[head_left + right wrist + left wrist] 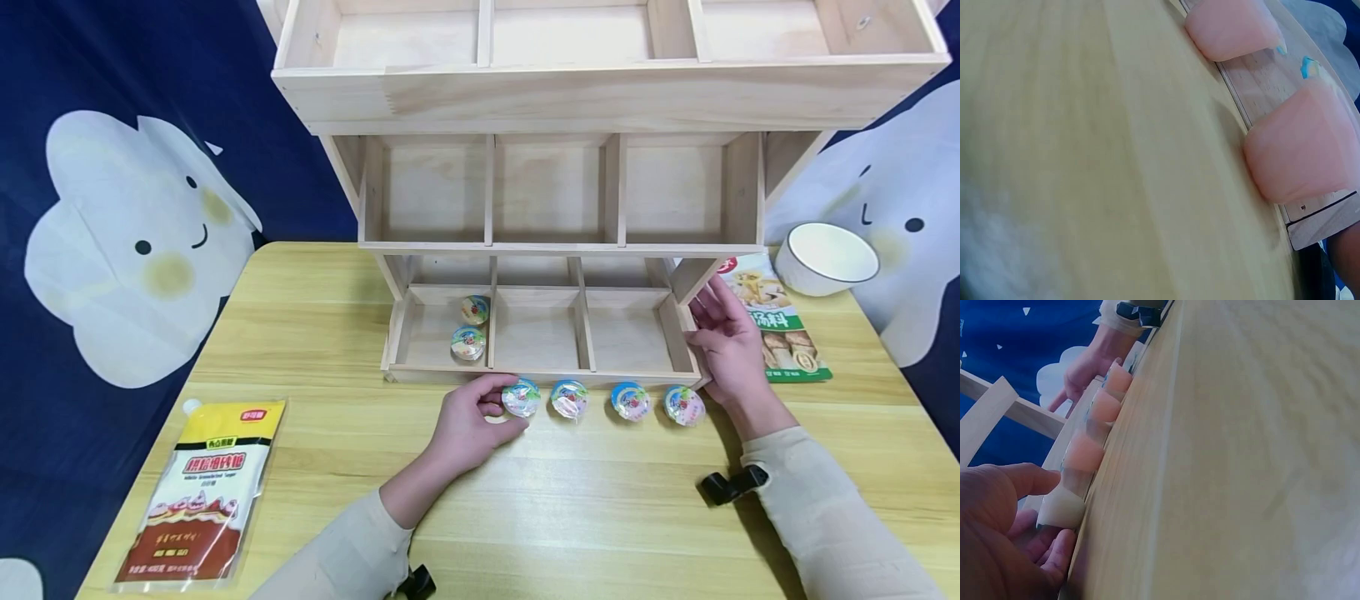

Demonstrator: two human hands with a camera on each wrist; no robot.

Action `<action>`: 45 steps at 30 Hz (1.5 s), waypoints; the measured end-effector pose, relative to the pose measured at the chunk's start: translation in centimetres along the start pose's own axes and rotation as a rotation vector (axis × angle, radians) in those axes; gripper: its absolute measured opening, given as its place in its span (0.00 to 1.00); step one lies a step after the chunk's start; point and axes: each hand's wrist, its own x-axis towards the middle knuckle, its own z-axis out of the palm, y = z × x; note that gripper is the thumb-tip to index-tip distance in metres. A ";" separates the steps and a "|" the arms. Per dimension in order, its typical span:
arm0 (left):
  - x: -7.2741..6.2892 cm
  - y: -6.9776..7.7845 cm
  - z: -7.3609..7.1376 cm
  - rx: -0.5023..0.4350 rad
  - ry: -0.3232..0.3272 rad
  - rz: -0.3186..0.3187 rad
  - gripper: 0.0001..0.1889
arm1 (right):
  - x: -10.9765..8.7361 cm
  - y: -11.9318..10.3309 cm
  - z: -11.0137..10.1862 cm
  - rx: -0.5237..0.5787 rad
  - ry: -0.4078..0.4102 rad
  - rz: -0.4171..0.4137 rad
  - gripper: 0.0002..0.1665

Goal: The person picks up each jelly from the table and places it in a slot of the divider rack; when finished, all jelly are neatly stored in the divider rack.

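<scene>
My left hand (468, 425) has its thumb and fingers around a small jelly cup (521, 398) with a foil lid, in front of the bottom drawer. In the left wrist view this cup (1063, 508) is whitish, with the fingertips at its sides. To its right stand three pinkish jelly cups (630, 402) in a row along the drawer front. Two more foil-lidded cups (468, 342) sit in the left compartment of the bottom drawer (442, 374). My right hand (727, 342) rests against the right side of that drawer, fingers extended; it is mostly outside the right wrist view.
A wooden shelf unit (600, 100) with divided drawers rises at the back over the table (322, 333). A sugar pouch (198, 492) lies at the left. Behind the right hand are a green and white packet (795, 333) and a white bowl (821, 271).
</scene>
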 end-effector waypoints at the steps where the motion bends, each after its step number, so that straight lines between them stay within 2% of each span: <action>1: 0.0 0.0 0.0 0.007 -0.001 0.001 0.26 | 0.0 -0.1 0.0 -0.002 -0.004 0.006 0.55; 8: 0.0 0.0 0.2 0.044 0.015 0.007 0.27 | -0.1 -0.2 -0.1 -0.017 -0.024 0.013 0.55; 14: 0.1 -0.2 0.5 0.051 0.045 0.036 0.26 | -0.1 -0.3 -0.1 -0.027 -0.024 0.010 0.55; 22: -0.1 -0.5 0.7 -0.019 0.077 0.038 0.27 | 0.0 -0.2 -0.2 -0.024 -0.027 -0.001 0.56; 29: -0.3 -0.6 0.7 -0.092 0.047 0.086 0.29 | 0.0 0.0 -0.2 -0.012 -0.018 -0.015 0.56; 32: -0.3 -0.4 0.6 -0.155 0.020 0.066 0.30 | -0.1 0.1 -0.2 -0.003 -0.004 -0.022 0.56; 36: -0.2 0.1 0.5 -0.229 -0.003 -0.001 0.31 | -0.2 0.1 -0.2 0.003 0.003 -0.023 0.56; 39: -0.2 0.3 0.5 -0.251 -0.012 -0.035 0.31 | -0.2 0.1 -0.2 0.004 0.000 -0.020 0.56; 45: -0.4 0.6 0.5 -0.275 -0.023 -0.050 0.31 | -0.1 0.0 -0.2 0.006 -0.005 -0.017 0.56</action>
